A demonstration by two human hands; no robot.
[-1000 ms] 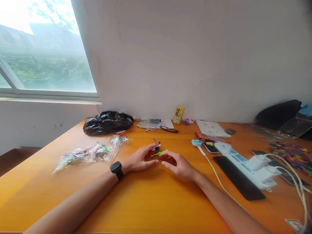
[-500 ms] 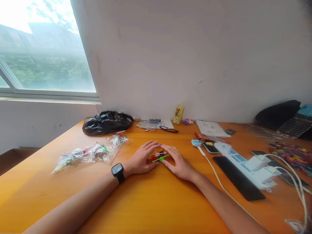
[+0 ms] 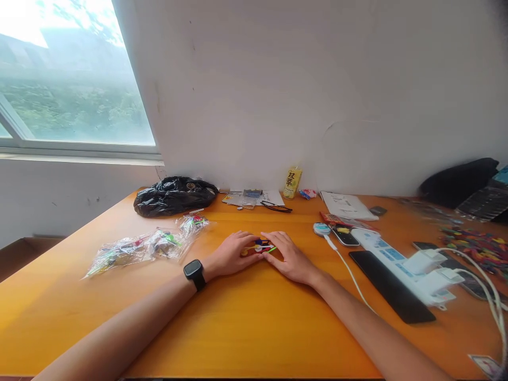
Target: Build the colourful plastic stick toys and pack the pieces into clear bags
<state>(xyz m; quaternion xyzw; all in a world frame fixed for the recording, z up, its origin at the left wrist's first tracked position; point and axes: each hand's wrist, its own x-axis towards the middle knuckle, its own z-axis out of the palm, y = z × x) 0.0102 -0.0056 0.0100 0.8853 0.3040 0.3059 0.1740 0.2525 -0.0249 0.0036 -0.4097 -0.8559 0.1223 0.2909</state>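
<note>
Glossy orange wood surface (image 3: 246, 328), scuffed white wall (image 3: 317, 95), window (image 3: 71, 95) far left. Left hand (image 3: 232, 255) and right hand (image 3: 291, 257) rest mid-surface, grips loosely curled, touching small thin bright plastic pieces (image 3: 260, 246) between them; cannot tell if pinched. Crinkly clear bags (image 3: 146, 247) left, boxy white power strip (image 3: 400, 262) right.

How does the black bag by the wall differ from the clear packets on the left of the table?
The black bag is opaque and hides its contents; the clear packets show small colourful pieces inside. The black bag is one bulging heap lying close to the wall, while the clear packets lie flatter, in a row nearer the left hand. Both are crinkled plastic resting on the orange table.
</note>
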